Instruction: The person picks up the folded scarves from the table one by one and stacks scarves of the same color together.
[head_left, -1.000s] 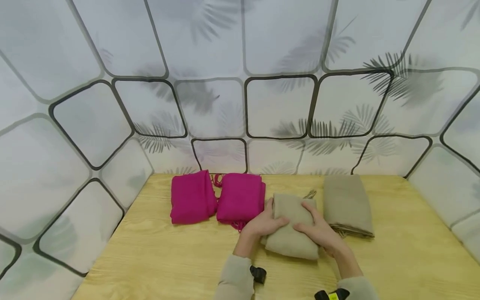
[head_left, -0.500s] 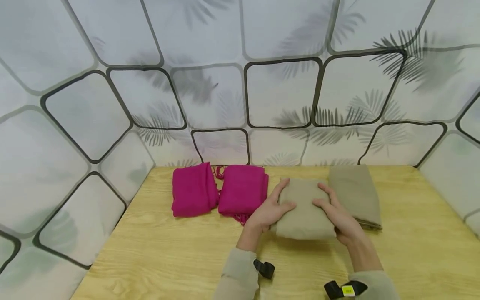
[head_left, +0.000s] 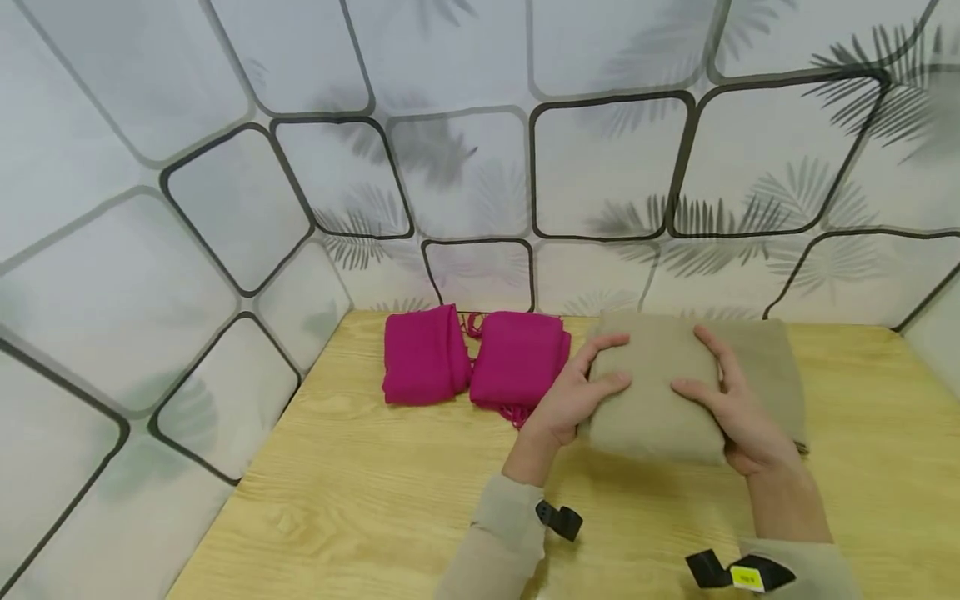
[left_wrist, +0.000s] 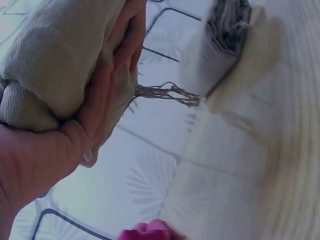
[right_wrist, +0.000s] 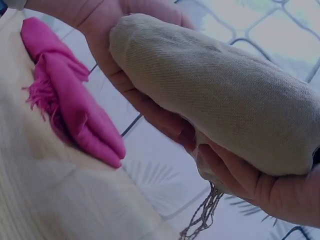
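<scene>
A folded beige scarf [head_left: 656,408] is held up over the table between both hands. My left hand [head_left: 570,396] grips its left side, thumb on top and fingers curled underneath in the left wrist view. On the right side my right hand [head_left: 753,421] holds it in the same way. The scarf's twisted fringe [right_wrist: 204,212] hangs down from its underside in the right wrist view. Behind the held scarf and to its right lies a second folded beige scarf [head_left: 772,367], partly covered by it in the head view.
Two folded magenta scarves, one further left [head_left: 423,357] and one nearer my left hand [head_left: 517,362], lie side by side at the back of the wooden table [head_left: 337,483]. A pale patterned cloth wall [head_left: 600,167] rises right behind the table.
Both hands have lifted the beige scarf off the table and carried it right, so it now overlaps the other beige scarf in view. The magenta scarves stay put; the head view has shifted.
</scene>
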